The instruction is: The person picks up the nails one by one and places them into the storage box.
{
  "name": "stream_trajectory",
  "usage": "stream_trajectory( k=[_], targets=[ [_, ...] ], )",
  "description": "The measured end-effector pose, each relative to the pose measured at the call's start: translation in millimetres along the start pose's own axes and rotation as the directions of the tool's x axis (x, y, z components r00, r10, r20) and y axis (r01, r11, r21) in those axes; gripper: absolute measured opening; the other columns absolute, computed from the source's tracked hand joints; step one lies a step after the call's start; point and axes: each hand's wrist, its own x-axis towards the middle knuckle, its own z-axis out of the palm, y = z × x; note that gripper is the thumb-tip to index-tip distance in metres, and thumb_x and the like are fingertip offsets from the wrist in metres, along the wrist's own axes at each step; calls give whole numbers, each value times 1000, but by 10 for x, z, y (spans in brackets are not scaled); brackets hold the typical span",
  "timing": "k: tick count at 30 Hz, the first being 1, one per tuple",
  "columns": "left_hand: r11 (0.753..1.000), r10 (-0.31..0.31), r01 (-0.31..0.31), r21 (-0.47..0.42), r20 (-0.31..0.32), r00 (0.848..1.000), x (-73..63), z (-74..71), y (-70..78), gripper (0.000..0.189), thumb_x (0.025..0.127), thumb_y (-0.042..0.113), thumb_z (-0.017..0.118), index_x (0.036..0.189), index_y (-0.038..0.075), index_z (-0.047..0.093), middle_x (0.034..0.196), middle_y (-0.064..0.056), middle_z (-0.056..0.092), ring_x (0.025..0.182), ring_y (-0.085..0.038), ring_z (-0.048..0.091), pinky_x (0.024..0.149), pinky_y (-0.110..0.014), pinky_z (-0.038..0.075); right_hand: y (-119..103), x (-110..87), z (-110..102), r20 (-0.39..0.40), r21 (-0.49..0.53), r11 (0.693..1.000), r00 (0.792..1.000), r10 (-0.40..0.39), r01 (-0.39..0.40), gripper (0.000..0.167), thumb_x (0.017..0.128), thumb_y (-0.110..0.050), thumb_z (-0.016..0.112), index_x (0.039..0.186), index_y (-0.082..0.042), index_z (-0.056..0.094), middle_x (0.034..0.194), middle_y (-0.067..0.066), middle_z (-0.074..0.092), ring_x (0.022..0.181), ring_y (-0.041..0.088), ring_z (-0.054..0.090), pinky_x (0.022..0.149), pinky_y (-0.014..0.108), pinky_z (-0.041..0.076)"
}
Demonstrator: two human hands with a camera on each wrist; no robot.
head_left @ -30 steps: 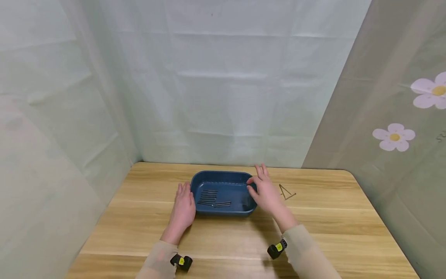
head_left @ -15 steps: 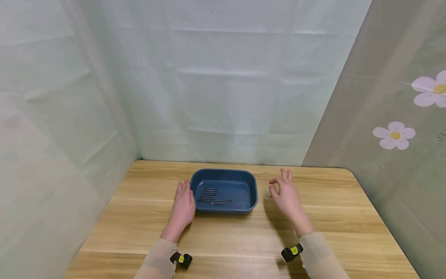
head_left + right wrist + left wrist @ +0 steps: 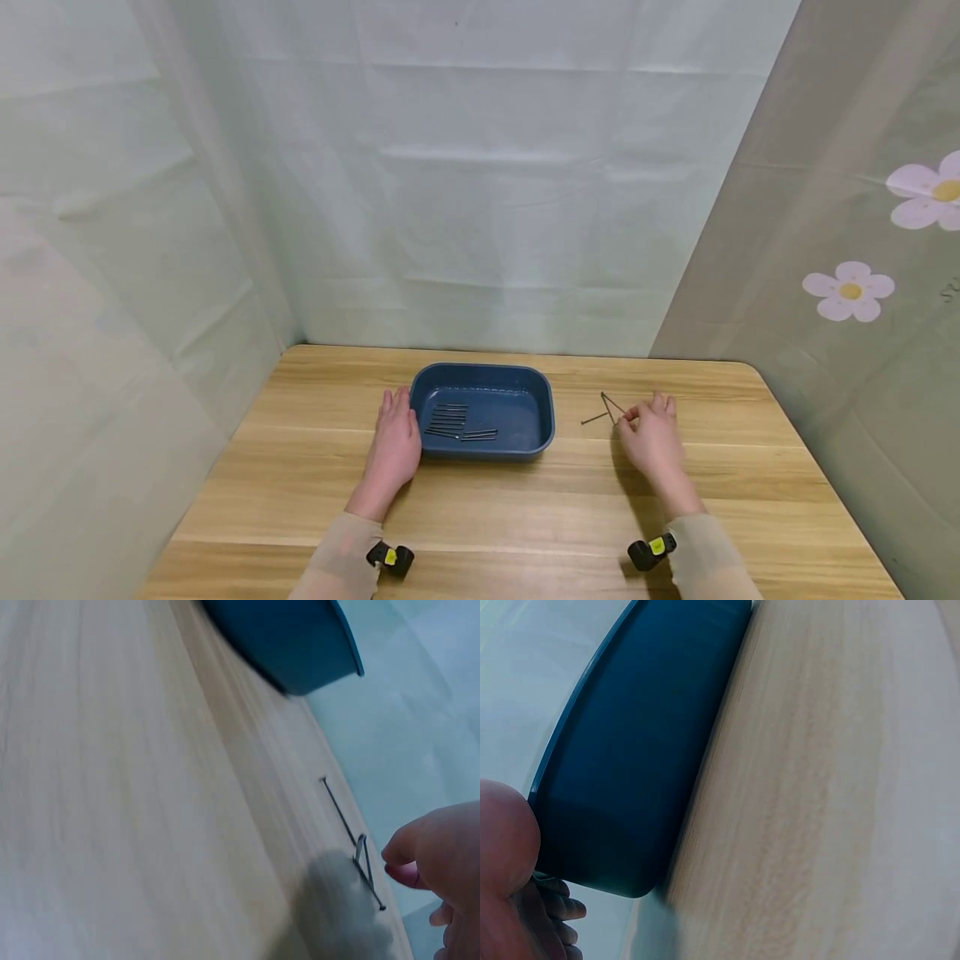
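Observation:
Several dark metal nails (image 3: 448, 417) lie in the left and middle part of a blue rectangular box (image 3: 517, 451). My left hand (image 3: 396, 442) rests against the box's left end, fingers fairly straight; in the left wrist view the thumb (image 3: 506, 840) is by the rim. To the right of the box, a few loose nails (image 3: 595, 418) lie crossed on the tabletop. Over them is my right hand (image 3: 654, 437), thumb and forefinger bent close together. In the right wrist view the fingertips (image 3: 401, 866) are just beside the nails (image 3: 341, 811), with nothing seen between them.
The wooden table (image 3: 510, 525) has its back edge near a pale cloth backdrop (image 3: 480, 208). A flower-printed cloth (image 3: 847, 293) hangs at the right. A black camera is strapped at each wrist.
My right hand has moved from the box's right end rightward to the loose nails. The left hand stays at the box, and the box has not moved.

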Motion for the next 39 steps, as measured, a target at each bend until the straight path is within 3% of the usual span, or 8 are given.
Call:
stream_trajectory(
  k=[9,15,23,30,39],
  targets=[
    [1000,2,-2,-9,2,1000,2,7,-5,52,114,7,35,157,-20,31,166,-36,31,159,-52,15,129,-62,14,93,-9,-17,35,-92,992,996,86,-82,35,103,-29,55,82,-3,65,161,50,18,152,69,6,124,72,20],
    [1000,-6,6,-14,7,1000,8,8,0,52,114,8,35,158,-19,30,167,-35,30,159,-51,15,129,-61,13,94,45,-3,63,-127,988,993,99,-91,46,106,-36,54,80,-2,72,160,53,14,152,69,1,127,68,8],
    [1000,0,0,-16,-3,1000,6,-3,3,52,114,7,36,157,-19,31,166,-35,31,159,-53,16,129,-63,15,58,108,-3,93,-197,975,989,118,-98,58,108,-40,51,82,7,75,159,55,9,152,69,-2,127,70,7],
    [1000,21,-22,-21,-16,1000,3,1,14,51,113,6,37,156,-21,33,164,-37,33,158,-54,18,128,-63,16,80,109,-65,117,-254,962,984,134,-101,59,105,-34,51,107,22,71,158,56,9,151,70,0,126,70,9],
    [1000,11,-11,-10,-3,1000,10,6,-6,51,113,6,35,157,-21,31,165,-37,31,158,-53,15,129,-63,14,166,58,-207,150,-273,955,976,160,-115,56,105,-31,54,110,23,69,158,56,7,150,71,-2,126,71,8]
  ],
)
